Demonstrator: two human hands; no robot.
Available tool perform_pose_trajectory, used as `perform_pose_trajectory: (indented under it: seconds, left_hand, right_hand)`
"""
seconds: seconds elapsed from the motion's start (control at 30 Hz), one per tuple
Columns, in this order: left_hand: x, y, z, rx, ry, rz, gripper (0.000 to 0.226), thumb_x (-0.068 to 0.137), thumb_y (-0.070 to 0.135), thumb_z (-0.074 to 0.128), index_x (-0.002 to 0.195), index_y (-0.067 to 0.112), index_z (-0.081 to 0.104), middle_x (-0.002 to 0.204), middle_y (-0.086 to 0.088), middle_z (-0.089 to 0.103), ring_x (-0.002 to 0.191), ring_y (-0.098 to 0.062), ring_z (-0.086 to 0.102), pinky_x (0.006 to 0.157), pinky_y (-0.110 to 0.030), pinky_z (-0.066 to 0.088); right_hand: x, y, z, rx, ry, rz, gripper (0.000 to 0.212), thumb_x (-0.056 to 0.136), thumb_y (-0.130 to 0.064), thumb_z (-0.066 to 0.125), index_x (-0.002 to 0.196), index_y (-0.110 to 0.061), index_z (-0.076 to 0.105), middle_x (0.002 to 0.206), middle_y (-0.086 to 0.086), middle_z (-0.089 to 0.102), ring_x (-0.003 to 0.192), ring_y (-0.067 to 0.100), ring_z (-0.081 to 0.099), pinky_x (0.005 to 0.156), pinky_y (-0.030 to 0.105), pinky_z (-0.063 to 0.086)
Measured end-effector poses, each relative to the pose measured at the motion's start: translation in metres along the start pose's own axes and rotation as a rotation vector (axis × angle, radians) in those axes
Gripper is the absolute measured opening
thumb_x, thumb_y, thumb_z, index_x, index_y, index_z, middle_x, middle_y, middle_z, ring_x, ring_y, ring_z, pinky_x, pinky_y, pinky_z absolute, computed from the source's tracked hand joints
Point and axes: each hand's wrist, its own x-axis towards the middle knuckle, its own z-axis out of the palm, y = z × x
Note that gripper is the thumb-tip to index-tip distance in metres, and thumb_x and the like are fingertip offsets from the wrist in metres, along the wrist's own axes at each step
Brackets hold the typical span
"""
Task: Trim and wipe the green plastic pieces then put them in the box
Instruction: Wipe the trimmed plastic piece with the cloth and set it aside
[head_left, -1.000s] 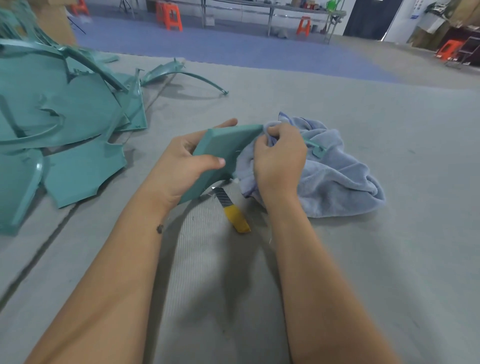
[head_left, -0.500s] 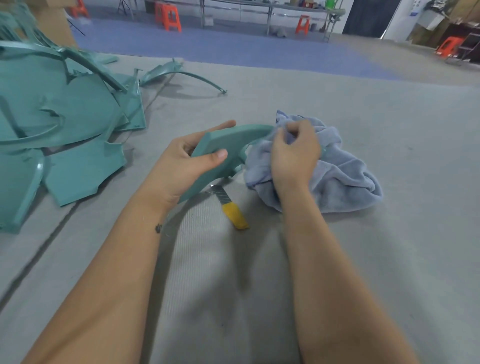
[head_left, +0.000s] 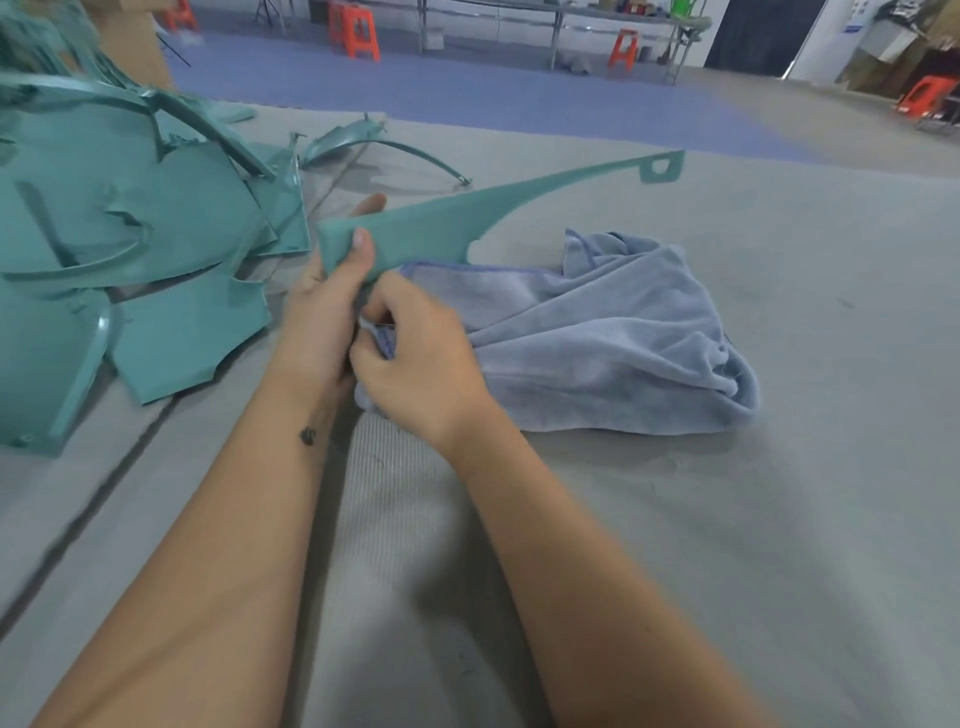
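Note:
My left hand (head_left: 322, 306) grips the wide end of a long green plastic piece (head_left: 467, 213). The piece is lifted off the surface, and its thin tip with a small loop points up and to the right. My right hand (head_left: 415, 348) pinches a corner of the blue-grey cloth (head_left: 613, 332) just below that piece, right beside my left hand. The rest of the cloth lies bunched on the grey mat to the right. The yellow knife is hidden from view.
A pile of green plastic pieces (head_left: 119, 223) fills the left side, with a thin curved piece (head_left: 384, 145) behind it. A cardboard box corner (head_left: 130, 41) stands at the top left. Orange stools (head_left: 358, 31) and metal tables are far behind on the floor.
My left hand has lifted and turned the green piece, so its long tip now points up to the right. My right hand has dropped with the cloth's corner to beside my left hand, covering the knife.

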Motion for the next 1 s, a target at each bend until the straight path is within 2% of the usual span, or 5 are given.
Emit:
perform_pose_trajectory:
  seconds: [0.3, 0.6, 0.8, 0.9, 1.0]
  left_hand:
    - [-0.001, -0.008, 0.004, -0.136, -0.029, -0.016, 0.027, 0.101, 0.021, 0.046, 0.125, 0.024, 0.058, 0.117, -0.004, 0.070, 0.110, -0.024, 0.066, 0.083, -0.035, 0.055]
    - [-0.002, -0.012, 0.009, -0.213, 0.286, 0.070, 0.024, 0.103, 0.025, 0.044, 0.105, 0.026, 0.067, 0.106, 0.000, 0.074, 0.101, -0.018, 0.070, 0.077, -0.030, 0.057]
    - [0.003, -0.005, 0.007, -0.399, 0.300, 0.038, 0.039, 0.105, 0.030, 0.037, 0.096, 0.027, 0.075, 0.104, -0.001, 0.074, 0.097, -0.020, 0.071, 0.079, -0.040, 0.058]
    - [0.003, 0.002, -0.002, -0.568, 0.291, 0.027, 0.031, 0.104, 0.036, 0.035, 0.111, 0.029, 0.065, 0.111, 0.001, 0.072, 0.106, -0.022, 0.068, 0.082, -0.042, 0.057]
    - [0.004, -0.002, -0.004, -0.477, 0.344, -0.102, 0.041, 0.104, 0.039, 0.036, 0.097, 0.023, 0.073, 0.100, -0.002, 0.075, 0.095, -0.022, 0.072, 0.074, -0.041, 0.059]
  right_hand:
    - [0.009, 0.037, -0.031, -0.133, 0.166, 0.311, 0.011, 0.088, -0.008, 0.049, 0.085, -0.018, 0.048, 0.090, 0.000, 0.057, 0.086, 0.022, 0.055, 0.082, 0.041, 0.047]
    - [0.001, 0.023, -0.024, 0.023, -0.211, 0.078, 0.008, 0.075, -0.002, 0.061, 0.070, -0.003, 0.055, 0.065, 0.008, 0.058, 0.060, 0.010, 0.046, 0.060, 0.024, 0.042]
    - [0.011, 0.042, -0.037, -0.180, -0.041, 0.257, 0.032, 0.083, -0.006, 0.052, 0.066, -0.024, 0.031, 0.069, -0.009, 0.043, 0.071, 0.017, 0.042, 0.063, 0.029, 0.031]
    - [0.012, 0.051, -0.041, -0.157, 0.044, 0.341, 0.031, 0.086, -0.007, 0.050, 0.067, -0.026, 0.035, 0.070, -0.013, 0.045, 0.068, 0.013, 0.045, 0.062, 0.027, 0.034]
    - [0.010, 0.051, -0.037, -0.164, 0.107, 0.312, 0.021, 0.089, -0.013, 0.051, 0.068, -0.018, 0.048, 0.065, -0.008, 0.051, 0.065, 0.013, 0.051, 0.062, 0.031, 0.043]
